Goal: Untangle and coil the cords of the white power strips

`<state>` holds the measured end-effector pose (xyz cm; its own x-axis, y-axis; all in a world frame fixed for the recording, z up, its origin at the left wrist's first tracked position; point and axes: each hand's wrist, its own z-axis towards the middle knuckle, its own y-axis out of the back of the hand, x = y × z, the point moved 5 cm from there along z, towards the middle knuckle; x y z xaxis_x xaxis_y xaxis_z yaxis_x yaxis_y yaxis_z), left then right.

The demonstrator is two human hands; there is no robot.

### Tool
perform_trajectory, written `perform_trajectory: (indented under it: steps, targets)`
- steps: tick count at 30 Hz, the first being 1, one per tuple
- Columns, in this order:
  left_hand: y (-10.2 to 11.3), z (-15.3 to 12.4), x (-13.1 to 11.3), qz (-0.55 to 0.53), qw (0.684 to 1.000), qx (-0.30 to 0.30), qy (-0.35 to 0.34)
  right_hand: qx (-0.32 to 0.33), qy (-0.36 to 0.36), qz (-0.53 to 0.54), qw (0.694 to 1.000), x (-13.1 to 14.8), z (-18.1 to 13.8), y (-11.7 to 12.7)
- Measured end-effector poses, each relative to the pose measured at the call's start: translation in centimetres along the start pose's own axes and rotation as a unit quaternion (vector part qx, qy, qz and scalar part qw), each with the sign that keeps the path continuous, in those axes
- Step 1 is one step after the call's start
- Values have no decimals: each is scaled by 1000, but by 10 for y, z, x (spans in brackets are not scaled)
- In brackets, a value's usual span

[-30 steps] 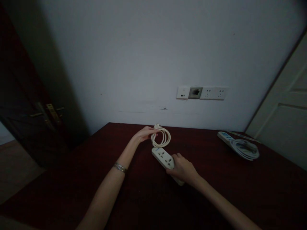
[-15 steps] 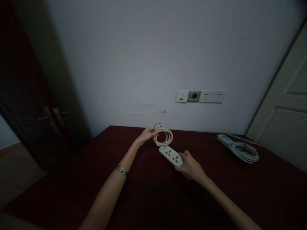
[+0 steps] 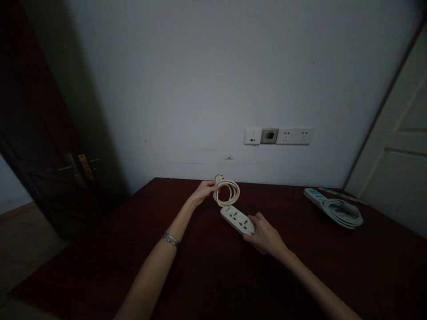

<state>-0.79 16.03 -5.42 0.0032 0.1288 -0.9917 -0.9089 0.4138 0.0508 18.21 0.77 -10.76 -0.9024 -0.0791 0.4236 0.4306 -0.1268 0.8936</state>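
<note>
A white power strip (image 3: 237,219) with two visible socket groups lies at a slant over the dark red table. My right hand (image 3: 267,235) is closed around its near right end. From the strip's far end runs a cream cord (image 3: 238,195), wound into a round coil. My left hand (image 3: 204,191) is closed on the left side of this coil, thumb and fingers pinching it near the plug (image 3: 219,178). The plug sticks up just beyond those fingers, its pins towards the right. A metal bracelet (image 3: 171,239) circles my left wrist.
On the table's (image 3: 200,280) right side lies a second power strip (image 3: 314,195) with blue sockets and a coiled white cord (image 3: 343,214). A thin strip-like item (image 3: 343,195) lies behind it. Wall sockets (image 3: 293,136) sit above the back edge. A dark door (image 3: 43,178) stands at left.
The view has shifted slightly, so most things sit a little lower. Both hands keep their holds on the cord coil and the power strip.
</note>
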Motion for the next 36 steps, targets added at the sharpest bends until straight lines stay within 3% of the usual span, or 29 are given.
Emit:
perform_trajectory:
  steps: [14, 21, 25, 33, 36]
  targets:
    - [-5, -5, -7, 26, 1000, 7, -12, 2, -1, -18, 1000, -1, 0, 4]
    - [-29, 6, 0, -11, 1000, -6, 3, 9, -7, -13, 1000, -19, -8, 23]
    - [-77, 31, 7, -7, 999, 37, 18, -13, -25, -22, 999, -61, -26, 45]
    - [-225, 88, 20, 8, 994, 106, 25, -54, -113, -27, 992, -168, -74, 81]
    - [-267, 94, 18, 4, 992, 126, 5, -63, -126, -17, 990, -194, -85, 95]
